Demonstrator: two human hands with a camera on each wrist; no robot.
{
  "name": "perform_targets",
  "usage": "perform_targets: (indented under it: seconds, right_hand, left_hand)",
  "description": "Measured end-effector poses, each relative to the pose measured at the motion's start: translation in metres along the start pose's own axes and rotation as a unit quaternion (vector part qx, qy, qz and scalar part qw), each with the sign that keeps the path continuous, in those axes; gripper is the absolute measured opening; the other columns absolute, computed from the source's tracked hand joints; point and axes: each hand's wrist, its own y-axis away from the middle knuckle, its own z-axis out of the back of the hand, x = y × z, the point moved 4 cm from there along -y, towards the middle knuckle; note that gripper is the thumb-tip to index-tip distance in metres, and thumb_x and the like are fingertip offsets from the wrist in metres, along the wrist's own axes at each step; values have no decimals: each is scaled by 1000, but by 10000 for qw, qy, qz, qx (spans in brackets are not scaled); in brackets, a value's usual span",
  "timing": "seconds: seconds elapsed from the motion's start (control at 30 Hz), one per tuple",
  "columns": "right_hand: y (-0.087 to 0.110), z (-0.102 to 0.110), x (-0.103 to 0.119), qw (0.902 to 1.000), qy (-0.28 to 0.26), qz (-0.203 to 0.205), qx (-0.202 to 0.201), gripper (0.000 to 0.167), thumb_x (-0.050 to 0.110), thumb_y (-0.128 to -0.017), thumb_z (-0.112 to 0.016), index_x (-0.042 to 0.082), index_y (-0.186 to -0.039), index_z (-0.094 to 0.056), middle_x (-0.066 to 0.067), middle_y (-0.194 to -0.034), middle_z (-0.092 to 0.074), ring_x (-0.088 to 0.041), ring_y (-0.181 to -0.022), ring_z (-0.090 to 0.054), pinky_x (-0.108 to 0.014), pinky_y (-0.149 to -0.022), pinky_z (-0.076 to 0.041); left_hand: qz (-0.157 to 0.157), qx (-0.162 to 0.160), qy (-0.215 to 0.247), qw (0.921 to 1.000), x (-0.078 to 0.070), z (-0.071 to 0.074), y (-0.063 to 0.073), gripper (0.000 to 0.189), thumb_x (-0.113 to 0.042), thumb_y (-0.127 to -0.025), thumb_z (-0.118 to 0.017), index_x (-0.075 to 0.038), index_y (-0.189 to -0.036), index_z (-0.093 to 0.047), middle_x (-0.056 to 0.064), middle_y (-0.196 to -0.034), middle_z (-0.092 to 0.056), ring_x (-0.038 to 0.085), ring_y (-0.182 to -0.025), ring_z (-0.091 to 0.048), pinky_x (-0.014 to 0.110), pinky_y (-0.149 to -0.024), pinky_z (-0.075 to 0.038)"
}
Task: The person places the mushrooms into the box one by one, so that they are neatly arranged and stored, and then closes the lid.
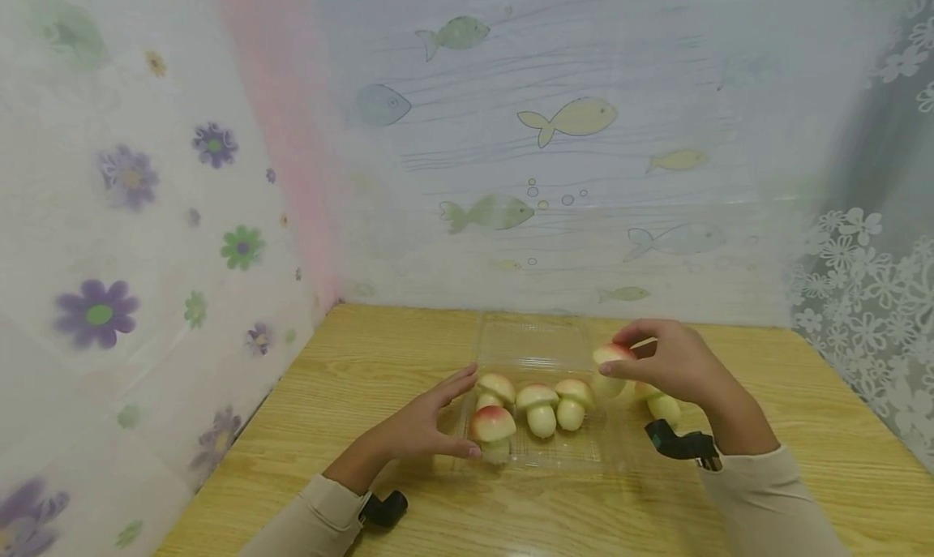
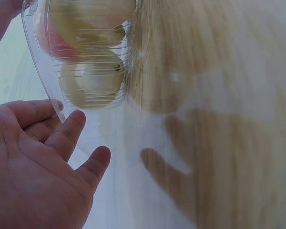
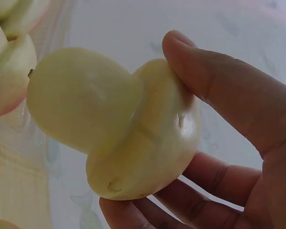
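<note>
Because your right hand (image 1: 673,365) pinches a smooth mushroom (image 3: 133,126) beside the box (image 1: 558,455), it could slip; your left hand (image 1: 419,426) is uncurled.

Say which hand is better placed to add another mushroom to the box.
Probably the right hand: it grips a mushroom near the box; the left hand, at its left side, holds none.

My sleeves (image 1: 762,496) are plain beige, the surface (image 1: 394,346) yellow and wood-grained. The mushrooms (image 1: 541,422) are creamy yellow, some blushed red on the cap (image 1: 493,422); their box (image 1: 536,340) is clear and ridged. At twelve o'clock I see pale green, yellow and blue fish (image 1: 586,117); at nine, purple and green flowers (image 1: 98,314) on white; at three, white flowers (image 1: 863,226) on grey.
</note>
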Motion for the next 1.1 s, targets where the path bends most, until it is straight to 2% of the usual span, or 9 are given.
perform_targets:
  seconds: [0.3, 0.5, 1.1]
  right_hand:
    - [-3, -8, 3, 9997, -173, 165, 51, 59, 55, -79, -87, 14, -119, -72, -8, -124, -70, -29, -109, -72, -36, -78, -60]
    - [-6, -15, 6, 9991, -80, 409, 24, 56, 53, -77, -89, 14, -115, -74, -6, -117, -73, -27, -104, -73, -36, -78, -61]
    - [-7, -34, 19, 9968, -27, 676, 420, 53, 51, -78, -89, 17, -115, -75, -2, -114, -73, -25, -101, -72, -36, -78, -60]
  left_hand:
    - [-41, 14, 13, 10000, 1, 1, -1, 111, -51, -85, -84, -18, -168, -18, -7, -176, -4, 24, -162, -8, 63, -123, -25]
    - [-9, 2, 6, 10000, 2, 0, 0, 111, -51, -84, -85, -20, -168, -18, -8, -176, -4, 23, -161, -8, 62, -124, -25]
    - [24, -23, -8, 10000, 3, 0, 0, 112, -50, -84, -85, -19, -168, -18, -9, -176, -4, 21, -161, -7, 62, -124, -24]
